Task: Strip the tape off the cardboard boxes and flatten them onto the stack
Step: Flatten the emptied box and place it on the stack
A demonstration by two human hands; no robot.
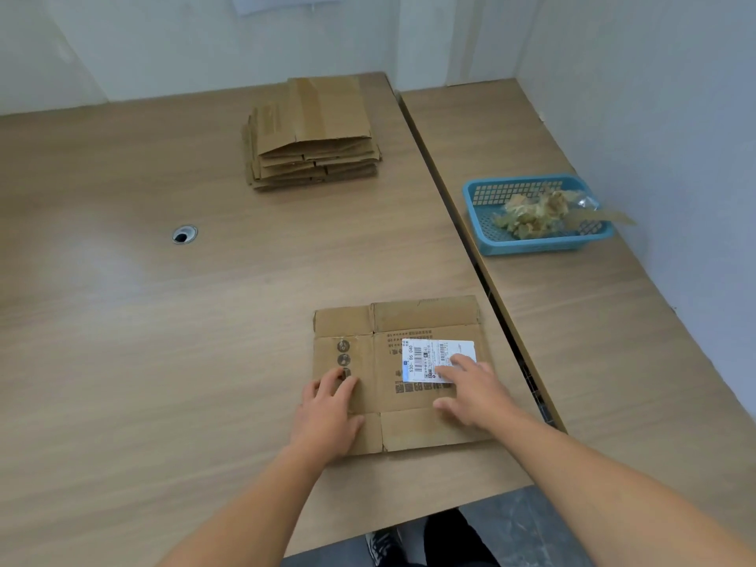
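Currently, crumpled tape (534, 214) is being held in blue basket (532, 244); flattened box (413, 317) is being pressed by flat-fingered left hand (327, 419) and right hand (476, 390).

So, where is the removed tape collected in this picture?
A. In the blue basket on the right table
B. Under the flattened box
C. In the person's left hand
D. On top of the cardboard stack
A: the crumpled tape lies in the blue basket on the right table, apart from the cardboard stack, while the left hand and right hand both press flat on the flattened box.
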